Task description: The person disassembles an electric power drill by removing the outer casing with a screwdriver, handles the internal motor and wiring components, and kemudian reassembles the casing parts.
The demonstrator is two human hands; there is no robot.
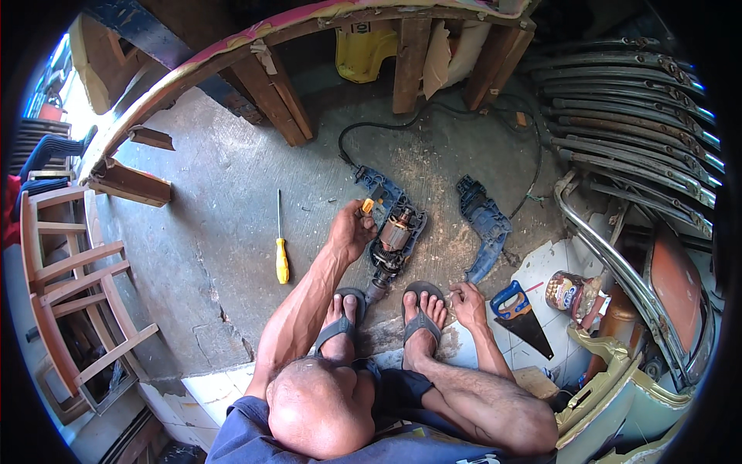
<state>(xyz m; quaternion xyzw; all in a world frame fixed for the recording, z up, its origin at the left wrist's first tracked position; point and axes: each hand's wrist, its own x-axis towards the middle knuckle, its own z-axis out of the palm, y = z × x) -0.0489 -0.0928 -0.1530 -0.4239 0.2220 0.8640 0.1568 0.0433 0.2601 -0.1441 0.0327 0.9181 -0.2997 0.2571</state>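
Note:
My left hand (354,232) pinches a small orange-yellow piece (368,206) over an opened blue power-tool body (410,223), whose motor and gears are exposed and whose black cord loops away behind. The tool's front end lies between my sandaled feet. My right hand (468,301) rests beside my right foot, fingers apart and slightly bent, with nothing visible in them. Above it lies the detached blue casing half (483,220). A yellow-handled screwdriver (281,259) lies on the concrete to the left.
A blue-handled saw (522,321) and round container (563,288) lie on white tiles at right, below stacked metal tube frames (622,131). Wooden chair frames (81,271) stand at left. A wooden-legged frame (270,100) with a yellow plastic piece (359,58) stands behind.

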